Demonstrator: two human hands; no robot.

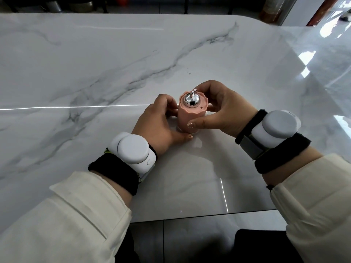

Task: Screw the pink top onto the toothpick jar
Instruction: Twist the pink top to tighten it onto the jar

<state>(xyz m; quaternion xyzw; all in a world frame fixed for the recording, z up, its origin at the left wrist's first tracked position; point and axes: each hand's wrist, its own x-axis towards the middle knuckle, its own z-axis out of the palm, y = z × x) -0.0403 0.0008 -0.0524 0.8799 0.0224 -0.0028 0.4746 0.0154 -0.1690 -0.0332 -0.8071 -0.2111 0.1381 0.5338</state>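
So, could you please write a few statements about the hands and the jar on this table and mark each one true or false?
1. Both hands are on the jar. True: the left hand steadies its base and the right hand wraps the pink top.
2. The jar lies on its side. False: it stands upright on the marble table.
3. A shiny metal knob sits in the middle of the pink top. True.
4. The pink top lies on the table beside the jar. False: it sits on the jar.
5. Each wrist carries a white device on a black strap. True.
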